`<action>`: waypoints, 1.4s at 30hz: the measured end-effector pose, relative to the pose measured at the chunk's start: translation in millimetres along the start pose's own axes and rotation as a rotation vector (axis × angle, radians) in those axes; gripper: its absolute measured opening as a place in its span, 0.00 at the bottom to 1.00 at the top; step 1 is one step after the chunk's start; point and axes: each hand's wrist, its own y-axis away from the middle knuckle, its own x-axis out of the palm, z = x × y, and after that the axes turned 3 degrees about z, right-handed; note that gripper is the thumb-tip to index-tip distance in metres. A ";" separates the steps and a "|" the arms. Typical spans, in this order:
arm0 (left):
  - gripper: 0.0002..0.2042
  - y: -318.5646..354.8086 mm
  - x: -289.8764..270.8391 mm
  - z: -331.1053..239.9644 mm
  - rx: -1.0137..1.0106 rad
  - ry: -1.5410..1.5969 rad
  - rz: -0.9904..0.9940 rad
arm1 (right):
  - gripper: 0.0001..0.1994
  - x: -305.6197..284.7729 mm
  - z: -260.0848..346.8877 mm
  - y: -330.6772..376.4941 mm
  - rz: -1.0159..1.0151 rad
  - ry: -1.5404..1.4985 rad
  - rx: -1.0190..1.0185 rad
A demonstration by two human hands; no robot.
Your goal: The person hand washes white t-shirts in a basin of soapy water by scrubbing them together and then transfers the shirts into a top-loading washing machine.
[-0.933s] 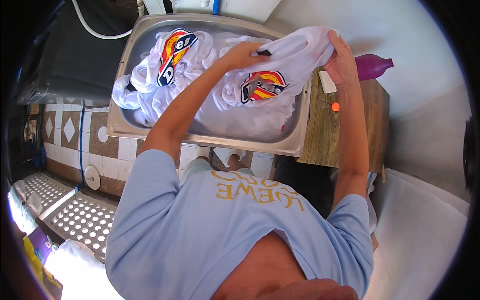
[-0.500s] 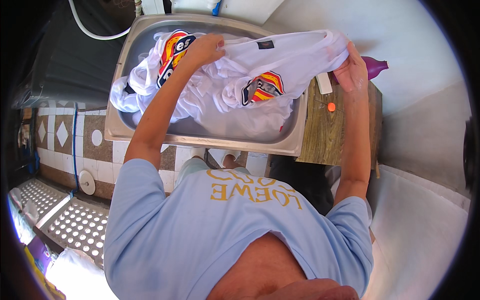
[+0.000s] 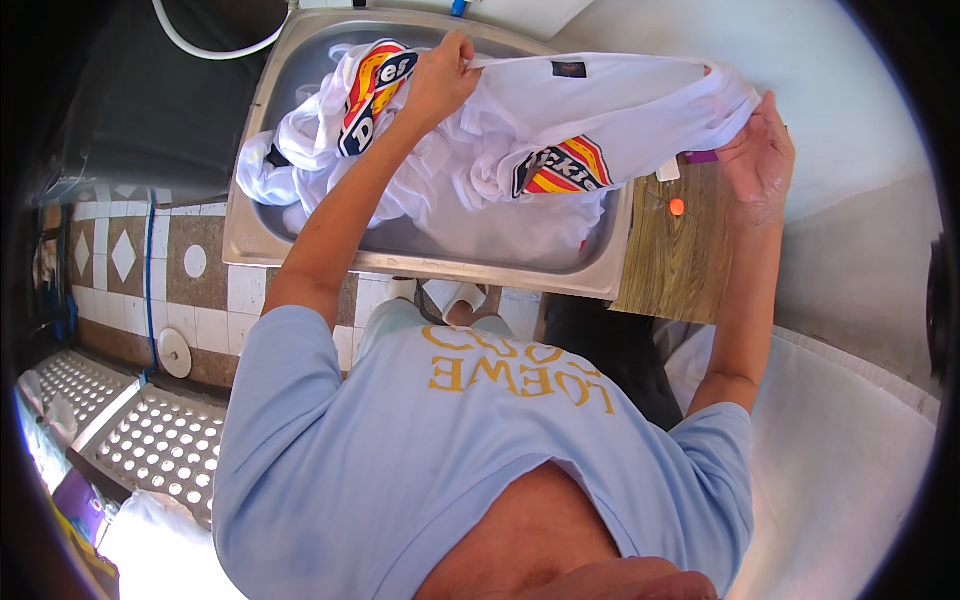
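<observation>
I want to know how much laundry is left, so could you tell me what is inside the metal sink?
The metal sink holds bunched white shirts with colourful prints; both hands stretch another white shirt above it. The fabric covers most of the basin floor, so anything beneath stays hidden.

Both arms reach forward and up, bare from the short sleeves down. The left arm runs from the shoulder toward one o'clock, nearly straight, elbow only slightly bent. The left hand (image 3: 440,82) sits at about twelve o'clock, knuckles up, fingers (image 3: 462,52) curled tight in a pinch. The right arm rises almost vertically at two o'clock, forearm extended. The right hand (image 3: 760,155) is turned palm inward, its fingers (image 3: 772,118) bent and closed in a grip, wrist straight.
</observation>
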 end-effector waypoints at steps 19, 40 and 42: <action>0.14 25.8 -46.9 -54.6 0.396 -0.554 0.316 | 0.39 -66.5 52.9 -1.7 0.159 -0.106 0.098; 0.08 66.2 -67.8 -51.1 0.209 -0.514 0.103 | 0.35 -38.2 8.6 0.6 0.303 -0.063 0.142; 0.07 67.2 -60.9 -46.4 0.250 -0.530 0.108 | 0.35 -32.1 6.6 3.9 0.220 -0.033 0.123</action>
